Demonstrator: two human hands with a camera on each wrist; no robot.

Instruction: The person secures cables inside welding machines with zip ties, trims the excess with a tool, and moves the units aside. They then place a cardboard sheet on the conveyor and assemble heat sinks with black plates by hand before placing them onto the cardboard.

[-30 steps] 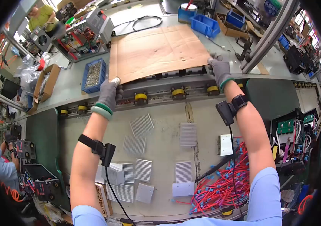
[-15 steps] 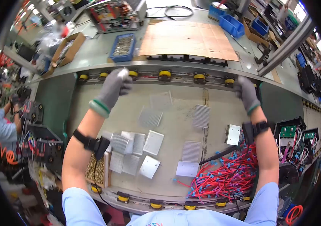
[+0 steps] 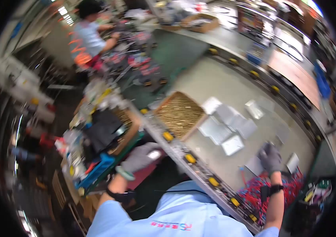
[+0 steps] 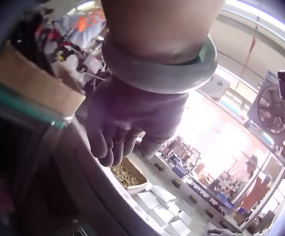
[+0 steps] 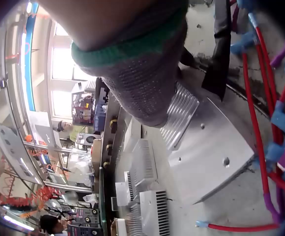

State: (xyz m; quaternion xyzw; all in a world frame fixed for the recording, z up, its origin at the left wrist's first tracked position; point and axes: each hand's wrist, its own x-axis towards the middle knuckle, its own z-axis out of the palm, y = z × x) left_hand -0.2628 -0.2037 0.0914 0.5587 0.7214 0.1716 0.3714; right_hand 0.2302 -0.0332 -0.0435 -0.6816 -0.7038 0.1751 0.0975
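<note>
Here, right at the ribbed heat sink (image 5: 181, 115) with the right hand (image 3: 270, 158), in a gray glove (image 5: 140, 93) with a green cuff (image 5: 127, 53). Cannot tell a grip from a light touch, with the fingertips out of sight behind the glove. Can find the ribbed heat sink on the pale bench top (image 3: 215, 73), partly hidden by the hand in the right wrist view. Can see a flat metal plate (image 5: 211, 152) with small holes very close by; cannot tell just beside from overlapping. Near that plate, can see a black tube (image 5: 218, 64) and a big messy heap of red wires (image 3: 288, 185) with blue ends (image 5: 282, 115).

Holding nothing in the left hand (image 3: 142, 156), also in a gray glove, with loose fingers (image 4: 115, 150) bent a little. Hanging well apart from the right hand, past the near edge of the bench top, near yellow rollers (image 3: 190, 158) and a cardboard box (image 4: 34, 83).

Farther out on the bench top, can see more heat sinks (image 3: 219, 130) in a messy bunch. Just beside that bunch, can see a shallow brown box (image 3: 195, 128) full of small gold-colored pieces, too blurry to name. Across the bench top, can see a blue bin (image 3: 253, 60) and a big brown cardboard sheet (image 3: 296, 77). Far off, can see another person (image 3: 91, 37) in a light blue shirt, with arms out toward blurry parts.
</note>
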